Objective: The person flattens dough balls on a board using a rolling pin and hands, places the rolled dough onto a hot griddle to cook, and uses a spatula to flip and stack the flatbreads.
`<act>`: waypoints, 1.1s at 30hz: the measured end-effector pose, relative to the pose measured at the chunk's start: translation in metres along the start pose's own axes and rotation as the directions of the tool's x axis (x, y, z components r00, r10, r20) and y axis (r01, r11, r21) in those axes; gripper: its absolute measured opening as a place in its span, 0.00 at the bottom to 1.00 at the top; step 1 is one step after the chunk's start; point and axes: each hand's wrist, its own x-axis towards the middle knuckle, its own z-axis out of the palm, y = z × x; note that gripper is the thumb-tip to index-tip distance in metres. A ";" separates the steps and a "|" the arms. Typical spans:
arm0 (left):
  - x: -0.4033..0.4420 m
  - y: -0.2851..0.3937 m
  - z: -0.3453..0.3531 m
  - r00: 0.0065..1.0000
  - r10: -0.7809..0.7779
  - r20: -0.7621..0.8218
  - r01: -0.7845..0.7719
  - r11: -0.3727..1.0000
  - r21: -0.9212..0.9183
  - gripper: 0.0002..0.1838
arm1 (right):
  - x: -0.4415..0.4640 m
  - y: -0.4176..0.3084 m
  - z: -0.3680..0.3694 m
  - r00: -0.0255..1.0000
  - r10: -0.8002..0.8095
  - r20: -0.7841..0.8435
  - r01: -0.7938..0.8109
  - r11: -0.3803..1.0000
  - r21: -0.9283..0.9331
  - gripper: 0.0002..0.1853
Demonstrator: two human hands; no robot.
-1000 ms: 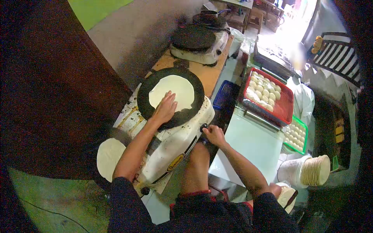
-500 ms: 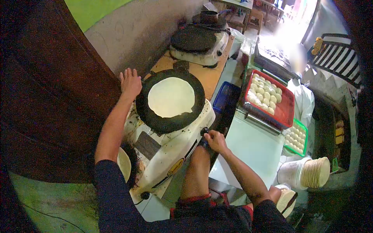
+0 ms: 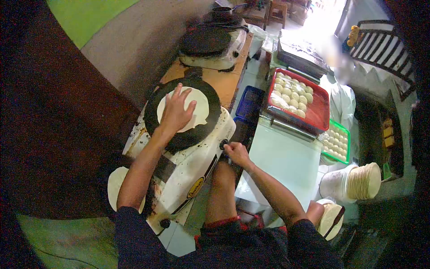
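A left hand [image 3: 177,111], fingers spread, lies over a pale dough round [image 3: 199,102] on a dark, round griddle [image 3: 214,107], while the right hand [image 3: 238,154] pinches a black knob [image 3: 223,144].

The round, thin and matte, sits inside the griddle's rim, directly beneath the left hand, the nearer of the two; most of its visible face shows to the right of the palm, and whether the palm presses on it cannot be told. Nearly circular, it has no clear long axis, only a ragged nick at its near right edge. The right hand is apart from it, at the front of the glossy, grime-spotted white stove [image 3: 186,168]. Farther right, smooth dough balls [image 3: 293,96] fill part of a red plastic tray [image 3: 320,110].
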 end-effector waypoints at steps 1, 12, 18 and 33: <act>0.003 0.014 0.006 0.999 0.037 -0.010 -0.038 0.997 -0.073 0.27 | -0.003 -0.001 -0.003 1.000 0.008 -0.009 -0.008 1.000 -0.006 0.24; 0.066 0.186 0.251 0.841 -0.398 0.367 0.541 0.609 -0.580 0.48 | -0.120 0.096 -0.094 0.966 0.252 -0.049 -0.240 0.954 0.182 0.19; 0.048 0.150 0.319 0.768 -0.424 0.480 0.636 0.589 -0.498 0.33 | -0.156 0.178 -0.237 0.911 0.249 -0.329 -0.143 0.938 0.315 0.15; -0.010 0.218 0.232 0.781 -0.190 0.595 0.092 0.977 0.192 0.46 | 0.060 0.117 -0.371 0.906 -0.005 -0.424 -0.052 0.991 -0.121 0.20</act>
